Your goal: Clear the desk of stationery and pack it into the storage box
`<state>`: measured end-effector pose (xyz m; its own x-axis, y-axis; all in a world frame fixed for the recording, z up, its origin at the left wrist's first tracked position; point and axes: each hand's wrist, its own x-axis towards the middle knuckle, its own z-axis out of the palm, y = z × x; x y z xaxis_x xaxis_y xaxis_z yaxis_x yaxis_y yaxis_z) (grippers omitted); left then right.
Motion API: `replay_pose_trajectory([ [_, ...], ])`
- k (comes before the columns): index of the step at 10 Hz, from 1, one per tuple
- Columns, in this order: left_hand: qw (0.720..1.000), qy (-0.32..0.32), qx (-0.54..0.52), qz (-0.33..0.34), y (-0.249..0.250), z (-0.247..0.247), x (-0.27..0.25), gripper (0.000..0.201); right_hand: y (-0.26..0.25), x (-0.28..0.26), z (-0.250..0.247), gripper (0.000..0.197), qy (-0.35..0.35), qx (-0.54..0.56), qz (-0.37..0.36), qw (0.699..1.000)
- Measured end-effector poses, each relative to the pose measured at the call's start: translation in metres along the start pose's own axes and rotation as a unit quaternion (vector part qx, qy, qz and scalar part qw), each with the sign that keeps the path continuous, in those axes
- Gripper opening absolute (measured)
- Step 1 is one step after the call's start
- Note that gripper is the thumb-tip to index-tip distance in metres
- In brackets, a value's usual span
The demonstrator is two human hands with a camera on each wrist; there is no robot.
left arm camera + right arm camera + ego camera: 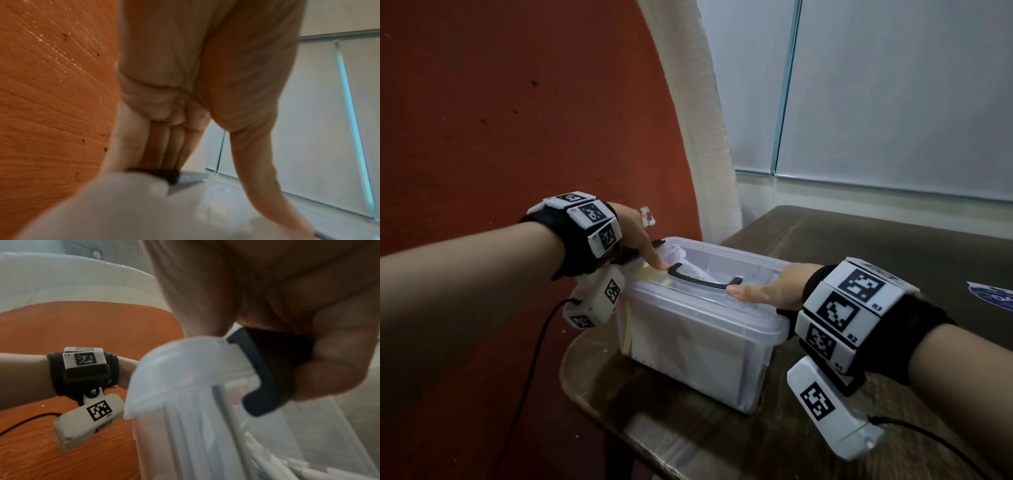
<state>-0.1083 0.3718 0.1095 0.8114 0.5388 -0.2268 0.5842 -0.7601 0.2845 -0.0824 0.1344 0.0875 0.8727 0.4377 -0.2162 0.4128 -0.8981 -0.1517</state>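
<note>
A translucent storage box (688, 346) stands on the dark wooden desk (859, 240) with its lid (722, 303) on and the black handle (703, 278) lying flat. White paper and notebooks show through its walls. My left hand (640, 240) holds the left end: the thumb lies on the lid, and the fingers (172, 146) reach down over the black left latch (156, 173). At the right end my right hand (767, 291) has its thumb on the lid, with its fingers (333, 363) curled round the black right latch (261, 369).
A red-orange wall (517, 120) with a white curved trim (705, 137) rises close behind the box on the left. Window blinds (893, 102) fill the back right. A sticker (993, 298) lies on the desk at the far right. The desk's rounded front corner (585, 387) is just left of the box.
</note>
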Motion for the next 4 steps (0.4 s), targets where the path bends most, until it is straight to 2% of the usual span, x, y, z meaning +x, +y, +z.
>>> replay_pose_trajectory([
  [1,0.999,0.016,0.040,0.007,0.006,-0.001,-0.003,0.045,-0.001,-0.001,0.000,0.080,0.007,-0.002,-0.002,1.000],
  [3,0.993,-0.011,0.116,0.016,0.012,-0.003,-0.007,0.052,0.011,-0.007,0.005,0.070,0.017,0.116,-0.017,0.993],
  [4,0.979,0.076,0.164,0.095,0.025,-0.001,-0.016,0.048,0.021,-0.026,-0.001,0.057,0.069,0.127,-0.022,0.989],
])
